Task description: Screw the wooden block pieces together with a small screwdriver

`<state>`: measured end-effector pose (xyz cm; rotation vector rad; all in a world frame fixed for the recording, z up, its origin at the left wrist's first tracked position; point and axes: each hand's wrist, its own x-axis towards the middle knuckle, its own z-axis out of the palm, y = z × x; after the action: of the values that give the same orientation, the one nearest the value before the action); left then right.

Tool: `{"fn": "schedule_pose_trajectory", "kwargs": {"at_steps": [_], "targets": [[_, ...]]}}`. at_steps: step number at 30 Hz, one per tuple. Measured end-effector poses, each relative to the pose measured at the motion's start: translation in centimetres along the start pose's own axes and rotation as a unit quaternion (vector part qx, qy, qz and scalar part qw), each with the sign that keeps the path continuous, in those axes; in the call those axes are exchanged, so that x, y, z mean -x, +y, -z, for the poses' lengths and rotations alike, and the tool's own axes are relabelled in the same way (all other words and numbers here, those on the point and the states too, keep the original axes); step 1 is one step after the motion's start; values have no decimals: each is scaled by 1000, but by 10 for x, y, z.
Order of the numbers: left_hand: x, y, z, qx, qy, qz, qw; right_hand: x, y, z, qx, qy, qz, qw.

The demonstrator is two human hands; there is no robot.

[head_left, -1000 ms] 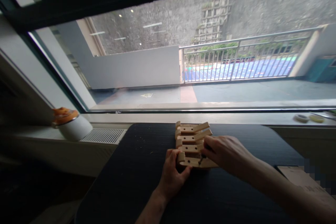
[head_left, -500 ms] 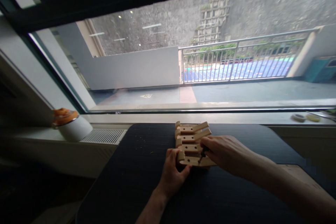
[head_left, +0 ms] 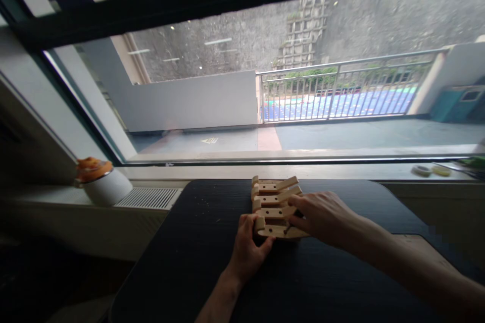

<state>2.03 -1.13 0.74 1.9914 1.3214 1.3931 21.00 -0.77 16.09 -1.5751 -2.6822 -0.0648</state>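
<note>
The slatted wooden piece [head_left: 273, 213], lower centre of the frame, looks light and stiff, best braced at its left end, where the left grip [head_left: 248, 247] curls closed; the right grip [head_left: 320, 216] pinches a mostly hidden dark tool [head_left: 286, 229]; smooth dark desk [head_left: 189, 257] beneath, broad window [head_left: 212, 50] above

Dark, round-cornered tabletop [head_left: 182, 262] with faint grain. Bears a pale wooden assembly [head_left: 270, 212]; left of that assembly, scattered small yellowish specks [head_left: 204, 205]; well to its right, a flat brownish panel [head_left: 420, 242], partly hidden.
</note>
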Motion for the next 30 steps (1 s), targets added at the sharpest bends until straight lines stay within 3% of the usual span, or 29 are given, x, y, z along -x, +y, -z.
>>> {"fn": "schedule_pose_trajectory", "kwargs": {"at_steps": [4, 8, 18, 23, 26, 30], "targets": [[0, -1, 0, -3, 2, -3, 1000, -2, -3, 4, 5, -38, 94, 995], [1, 0, 2, -1, -2, -7, 1000, -12, -8, 2, 17, -35, 122, 992], [0, -2, 2, 1, -12, -17, 1000, -15, -10, 8, 62, -76, 4, 995], [1, -3, 0, 11, -3, -14, 1000, -9, -13, 18, 56, -68, 1, 996], [1, -2, 1, 12, -4, -12, 1000, -8, -15, 20, 73, -73, 41, 994], [1, -2, 2, 6, -5, -8, 1000, -7, -15, 7, 128, -52, 182, 973]]}}
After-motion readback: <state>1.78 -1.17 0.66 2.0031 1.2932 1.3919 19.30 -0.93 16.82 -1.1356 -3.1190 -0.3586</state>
